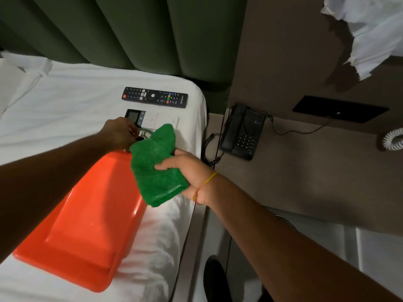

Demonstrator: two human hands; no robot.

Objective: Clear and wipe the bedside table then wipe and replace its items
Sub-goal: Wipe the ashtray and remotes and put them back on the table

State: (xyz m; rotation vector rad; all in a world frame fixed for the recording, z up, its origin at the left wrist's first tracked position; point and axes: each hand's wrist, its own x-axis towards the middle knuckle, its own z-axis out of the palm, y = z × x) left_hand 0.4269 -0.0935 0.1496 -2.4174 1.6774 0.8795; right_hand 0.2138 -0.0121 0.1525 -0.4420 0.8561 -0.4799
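Note:
An orange tray [87, 223] lies upside down on the white bed. My left hand [120, 134] grips a small shiny item [145, 134] at the tray's far end; the cloth partly hides that item. My right hand [192, 177] holds a folded green cloth [156, 164] against the same spot. Beyond them on the sheet lie a black TV remote [154, 97] and a white AC remote [141, 118] with a small screen. The brown bedside table [305, 171] stands to the right of the bed and carries a black corded telephone [242, 131].
A green padded headboard [130, 33] rises behind the bed. On the wall above the table sit a black switch panel [340, 109] and, at the right edge, a white coiled cord [393, 140]. White crumpled fabric [375, 33] hangs at the top right.

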